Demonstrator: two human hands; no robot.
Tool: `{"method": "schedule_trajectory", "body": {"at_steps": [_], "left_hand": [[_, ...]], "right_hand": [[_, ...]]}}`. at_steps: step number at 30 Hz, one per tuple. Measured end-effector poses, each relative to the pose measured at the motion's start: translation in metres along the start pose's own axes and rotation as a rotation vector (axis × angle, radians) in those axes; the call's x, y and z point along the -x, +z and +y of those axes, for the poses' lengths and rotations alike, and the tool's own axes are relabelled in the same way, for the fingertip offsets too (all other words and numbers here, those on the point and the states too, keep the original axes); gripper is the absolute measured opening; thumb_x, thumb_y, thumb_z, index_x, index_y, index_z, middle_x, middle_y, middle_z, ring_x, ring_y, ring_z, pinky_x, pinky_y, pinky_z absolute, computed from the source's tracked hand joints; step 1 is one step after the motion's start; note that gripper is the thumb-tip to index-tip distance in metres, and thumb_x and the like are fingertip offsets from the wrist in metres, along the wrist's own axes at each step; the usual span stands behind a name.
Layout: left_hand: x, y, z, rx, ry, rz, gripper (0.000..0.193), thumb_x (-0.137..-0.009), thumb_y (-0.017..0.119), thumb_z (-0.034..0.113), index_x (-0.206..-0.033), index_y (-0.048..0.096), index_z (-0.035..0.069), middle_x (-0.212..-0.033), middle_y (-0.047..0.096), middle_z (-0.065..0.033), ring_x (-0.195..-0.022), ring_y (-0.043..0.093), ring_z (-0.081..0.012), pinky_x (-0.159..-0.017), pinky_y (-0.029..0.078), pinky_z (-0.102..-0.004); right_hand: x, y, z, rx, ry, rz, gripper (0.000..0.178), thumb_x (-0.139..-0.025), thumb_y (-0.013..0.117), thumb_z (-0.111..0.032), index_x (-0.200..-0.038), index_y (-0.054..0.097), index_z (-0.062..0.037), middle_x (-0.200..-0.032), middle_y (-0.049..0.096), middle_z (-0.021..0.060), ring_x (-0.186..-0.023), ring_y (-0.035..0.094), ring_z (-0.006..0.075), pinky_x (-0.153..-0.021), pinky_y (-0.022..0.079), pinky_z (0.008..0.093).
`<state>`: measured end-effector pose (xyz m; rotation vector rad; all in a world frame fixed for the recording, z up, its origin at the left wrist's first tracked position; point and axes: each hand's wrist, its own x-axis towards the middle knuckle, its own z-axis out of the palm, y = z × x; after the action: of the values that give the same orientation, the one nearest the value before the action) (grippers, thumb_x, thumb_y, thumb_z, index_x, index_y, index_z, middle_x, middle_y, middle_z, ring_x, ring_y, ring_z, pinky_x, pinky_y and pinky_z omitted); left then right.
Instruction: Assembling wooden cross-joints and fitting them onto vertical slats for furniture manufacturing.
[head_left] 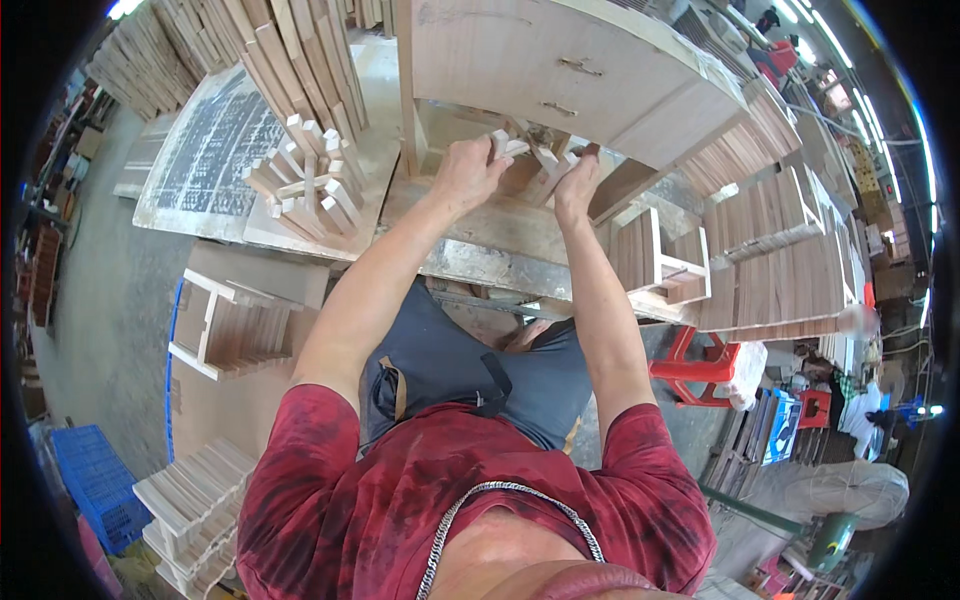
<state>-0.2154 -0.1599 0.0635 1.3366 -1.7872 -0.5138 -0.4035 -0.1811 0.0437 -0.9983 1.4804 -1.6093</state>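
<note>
Both my arms reach forward over the workbench (pixel 490 258), under the overhang of a pale wooden cabinet-like box (pixel 540 65). My left hand (pixel 468 178) is closed around a short wooden piece (pixel 499 143), whose end shows above the fingers. To its right, my right hand (pixel 577 187) is closed on another wooden piece (pixel 556 178) that slants up toward the middle. More wood ends lie between and behind the hands, partly in the box's shadow. Whether the pieces in the two hands touch each other cannot be made out.
At left on the bench stand a pile of short wooden sticks (pixel 312 185) and tall upright strips (pixel 300 70). Slatted wooden frames are stacked at right (pixel 775 270) and at lower left (pixel 195 495). A red stool (pixel 695 368) is by my right side, a blue crate (pixel 98 485) far left.
</note>
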Motion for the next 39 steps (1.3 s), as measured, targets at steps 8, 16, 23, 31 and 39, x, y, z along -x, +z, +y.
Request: {"method": "schedule_trajectory", "body": {"at_steps": [8,16,23,31,39], "left_hand": [[-0.008,0.014,0.003,0.082,0.030,0.007,0.031,-0.087,0.074,0.029,-0.094,0.067,-0.001,-0.089,0.070,-0.0248,-0.089,0.068,-0.0439,-0.079,0.052,-0.0498],[0.055,-0.061,0.028,0.069,-0.040,-0.147,0.034,-0.086,0.076,0.029,-0.096,0.068,-0.003,-0.090,0.069,-0.0248,-0.084,0.068,-0.0410,-0.076,0.053,-0.0475],[0.152,-0.145,0.025,0.799,-0.396,-0.281,0.031,-0.093,0.072,0.028,-0.094,0.069,-0.003,-0.082,0.071,-0.0123,-0.072,0.073,-0.0236,-0.062,0.060,-0.0335],[0.186,-0.183,0.023,1.315,-0.571,-0.094,0.034,-0.101,0.064,0.031,-0.103,0.065,-0.002,-0.079,0.070,-0.0123,-0.069,0.074,-0.0242,-0.056,0.061,-0.0333],[0.199,-0.195,-0.057,0.094,-0.411,0.611,0.072,-0.079,0.081,0.040,-0.126,0.056,-0.009,-0.105,0.069,-0.0206,-0.092,0.072,-0.0304,-0.078,0.058,-0.0371]], "right_hand": [[-0.022,-0.023,0.011,-0.065,-0.062,-0.126,0.044,-0.108,0.032,-0.036,-0.118,0.055,0.0001,-0.092,0.062,0.0141,-0.068,0.065,0.0272,-0.058,0.057,0.0403],[0.049,-0.068,-0.041,0.159,-0.110,-0.451,0.041,-0.110,0.041,-0.040,-0.110,0.056,-0.0014,-0.088,0.063,0.0102,-0.073,0.065,0.0197,-0.064,0.056,0.0344],[0.128,-0.088,-0.112,0.855,-1.278,-0.641,0.031,-0.083,0.068,0.005,-0.113,0.068,-0.0002,-0.104,0.067,0.0183,-0.090,0.066,0.0344,-0.079,0.055,0.0405],[0.148,-0.015,-0.131,0.519,-1.587,-0.799,0.039,-0.070,0.077,0.001,-0.108,0.069,-0.0004,-0.107,0.069,0.0152,-0.092,0.066,0.0346,-0.076,0.056,0.0413],[0.099,0.064,-0.164,0.300,-1.167,-1.074,0.021,-0.093,0.068,0.001,-0.113,0.072,-0.0030,-0.119,0.071,0.0184,-0.110,0.068,0.0308,-0.098,0.052,0.0408]]}}
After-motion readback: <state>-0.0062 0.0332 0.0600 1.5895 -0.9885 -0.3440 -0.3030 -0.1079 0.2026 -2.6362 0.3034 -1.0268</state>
